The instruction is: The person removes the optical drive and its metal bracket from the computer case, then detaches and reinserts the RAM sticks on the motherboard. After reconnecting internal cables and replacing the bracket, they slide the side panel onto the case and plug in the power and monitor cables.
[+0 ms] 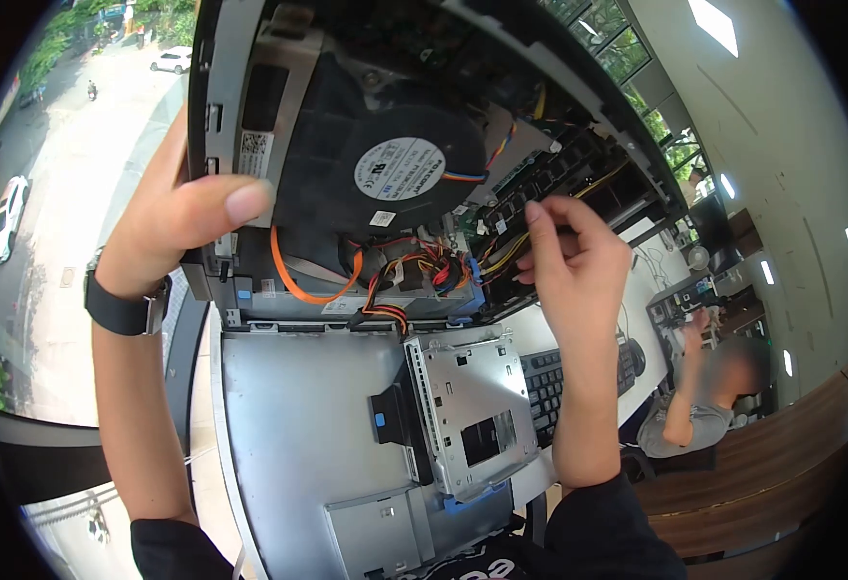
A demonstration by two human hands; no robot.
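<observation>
Left hand point(177, 217) clamps the computer case point(250, 106) edge and should hold it steady while the right hand point(569, 256), grip pinched closed among yellow wires point(503, 253) just beside it, works gently.

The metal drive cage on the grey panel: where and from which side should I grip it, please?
Probably pinch the drive cage along its right-hand wall, coming from above right: it lies flat, that wall stands free, while a black bracket crowds its left side.

Matt black plastic fan point(385, 155); dull grey metal bracket point(472, 406).
</observation>
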